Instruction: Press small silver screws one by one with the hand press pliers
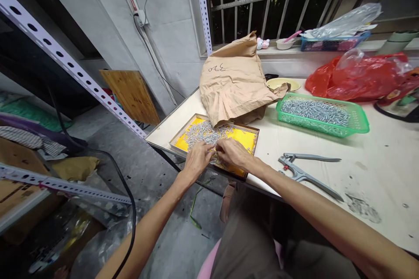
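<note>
A shallow tray (pixel 256 134) with a yellow lining lies at the table's front edge. Heaped in it are many small silver metal pieces (pixel 203 133), too small to name for certain. Over the near side of the heap, my left hand (pixel 197 157) has its thumb and fingers pinched together. My right hand (pixel 233 152) sits close beside it, fingers curled in a pinch facing the left one. Whatever is between the fingertips is too small to make out. A brown paper bag (pixel 234 78), marked "320", lies just behind, its mouth reaching over the heap.
Right of the bag stands a green basket (pixel 360 124) filled with similar metal pieces. Grey-handled pliers (pixel 303 174) lie near the table's front. A red plastic bag (pixel 353 76) and a yellow dish (pixel 278 83) are at the back. A perforated metal upright (pixel 78 76) slants on the left.
</note>
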Motion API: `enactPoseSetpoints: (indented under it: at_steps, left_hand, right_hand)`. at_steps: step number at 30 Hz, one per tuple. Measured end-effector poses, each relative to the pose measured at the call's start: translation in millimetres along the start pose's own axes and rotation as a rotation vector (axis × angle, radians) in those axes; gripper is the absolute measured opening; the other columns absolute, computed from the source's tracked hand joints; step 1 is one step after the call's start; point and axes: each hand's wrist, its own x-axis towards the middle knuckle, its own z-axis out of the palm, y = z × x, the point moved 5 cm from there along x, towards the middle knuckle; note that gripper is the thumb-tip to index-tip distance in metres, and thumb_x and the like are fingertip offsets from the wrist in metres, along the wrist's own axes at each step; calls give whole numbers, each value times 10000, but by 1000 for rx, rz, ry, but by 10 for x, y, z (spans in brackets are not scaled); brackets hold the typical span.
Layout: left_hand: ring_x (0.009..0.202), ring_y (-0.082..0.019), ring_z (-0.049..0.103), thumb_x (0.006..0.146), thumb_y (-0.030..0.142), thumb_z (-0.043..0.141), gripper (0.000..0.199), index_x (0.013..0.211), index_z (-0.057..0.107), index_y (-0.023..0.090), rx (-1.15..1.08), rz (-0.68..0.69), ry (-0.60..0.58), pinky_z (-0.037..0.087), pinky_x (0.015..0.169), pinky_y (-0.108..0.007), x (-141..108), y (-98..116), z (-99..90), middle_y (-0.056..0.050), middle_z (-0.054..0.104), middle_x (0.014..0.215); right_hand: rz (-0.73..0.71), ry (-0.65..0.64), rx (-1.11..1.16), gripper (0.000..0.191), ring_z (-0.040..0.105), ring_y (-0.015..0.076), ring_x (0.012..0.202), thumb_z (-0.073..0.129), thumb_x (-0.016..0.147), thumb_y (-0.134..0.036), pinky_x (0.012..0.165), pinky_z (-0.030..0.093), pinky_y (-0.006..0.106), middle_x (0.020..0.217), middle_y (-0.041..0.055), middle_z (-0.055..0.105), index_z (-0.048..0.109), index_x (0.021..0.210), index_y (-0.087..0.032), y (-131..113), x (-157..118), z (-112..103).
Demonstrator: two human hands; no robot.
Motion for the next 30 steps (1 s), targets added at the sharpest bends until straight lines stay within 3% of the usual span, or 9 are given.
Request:
enactPoseSetpoints:
  at_steps: [5,10,17,22,27,30]
  left_hand:
    - [797,-171,564,852,282,566,197,973,714,235,-64,7,-30,414,723,-273,31,100,30,-37,619,822]
    - [744,-150,568,863,249,539,166,879,699,208,-107,5,-22,401,681,-254,5,184,-19,-26,622,804]
    - [759,-169,550,915,210,420,231,781,603,170,-22,-3,-9,404,699,-275,-34,357,-47,-55,583,796]
    - [723,-161,543,908,239,405,265,699,556,178,-123,-4,-24,410,681,-272,19,347,-17,-37,576,742]
    - [504,-111,493,868,325,398,301,685,583,174,-456,-202,-198,383,514,-222,28,154,81,22,542,589]
    - [527,-111,498,833,347,442,283,745,641,165,-463,-259,-141,375,510,-204,4,105,11,20,551,572]
  right_hand:
    - [-2,111,265,93,540,117,647,543,746,-131,593,349,214,710,6,634,621,785,-163,122,-32,-48]
    - [-53,208,490,90,535,99,630,554,745,-117,594,363,202,683,-13,631,634,758,-156,152,-72,-105]
    - [-84,259,487,105,542,97,637,545,782,-136,621,379,209,692,-7,640,648,792,-155,147,-110,-151]
    - [-66,273,560,198,533,91,613,552,754,-132,604,393,204,684,-33,612,611,941,-160,233,-145,-122]
    - [-94,227,491,121,523,94,621,573,768,-143,595,384,213,713,-24,588,628,873,-166,265,-177,-106]
    - [-102,239,331,105,532,115,686,634,791,-236,647,393,247,850,35,595,667,862,-167,256,-174,-108]
